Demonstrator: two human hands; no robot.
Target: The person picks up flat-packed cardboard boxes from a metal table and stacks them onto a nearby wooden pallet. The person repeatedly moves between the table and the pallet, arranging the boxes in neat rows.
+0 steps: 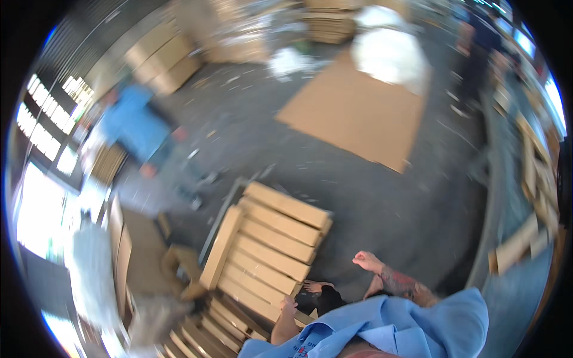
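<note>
Below me is a stack of long, flat brown cardboard boxes (267, 243), laid side by side in rows, with one box (222, 247) lying crosswise along its left side. My left hand (288, 305) is at the near right edge of the stack, its fingers curled; whether it touches a box I cannot tell. My right hand (368, 262) is out over the dark floor to the right of the stack, apart from it, with the fingers curled in and nothing visible in them. Both forearms come from blue sleeves.
More slatted-looking cardboard (218, 325) lies at the near left, beside upright sheets and a wrapped bundle (92, 268). A large cardboard sheet (358, 113) with a white heap (391, 56) covers floor ahead. A blurred person in blue (137, 125) is left; another in dark clothes (477, 51) stands far right. A conveyor-like bench (507, 292) carries cardboard pieces.
</note>
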